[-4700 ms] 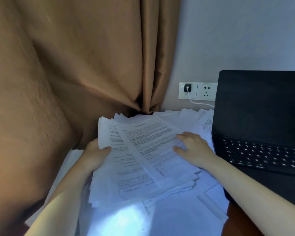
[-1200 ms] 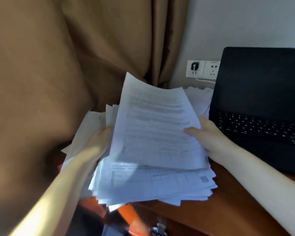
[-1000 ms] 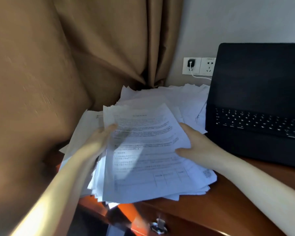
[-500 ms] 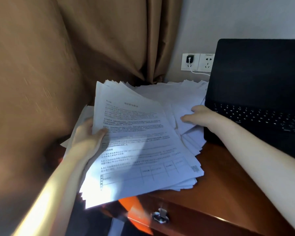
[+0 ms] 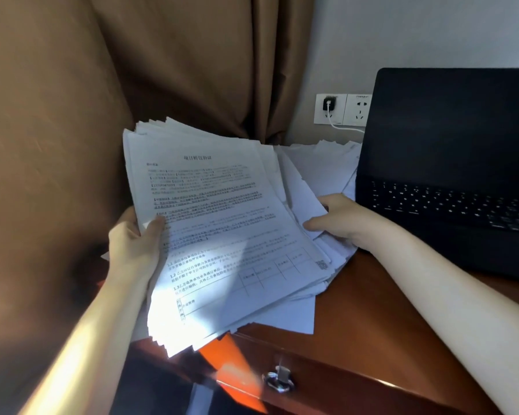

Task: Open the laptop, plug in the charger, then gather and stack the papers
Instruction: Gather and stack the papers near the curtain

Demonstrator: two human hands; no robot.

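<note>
Here, papers (image 5: 222,235) overhang desk (image 5: 372,310) — left hand (image 5: 132,244) gripping

Location: a desk corner in a private room, either a home study or a hotel room; I cannot tell which.

Evidence:
- Desk (image 5: 372,310): red-brown varnished wood, directly in front of me, with a metal handle (image 5: 279,380) on its front panel.
- Curtain (image 5: 192,70): heavy brown cloth in tall folds, to my left and ahead.
- Wall (image 5: 417,34): plain pale paint, with a double socket (image 5: 343,109) just above desk level. A charger (image 5: 329,103) sits in its left outlet, and a white cable (image 5: 346,127) runs behind the laptop (image 5: 450,145).
- Laptop: open on the desk to my right, screen dark.
- Papers (image 5: 222,220): printed forms piled loosely between curtain and laptop
</note>
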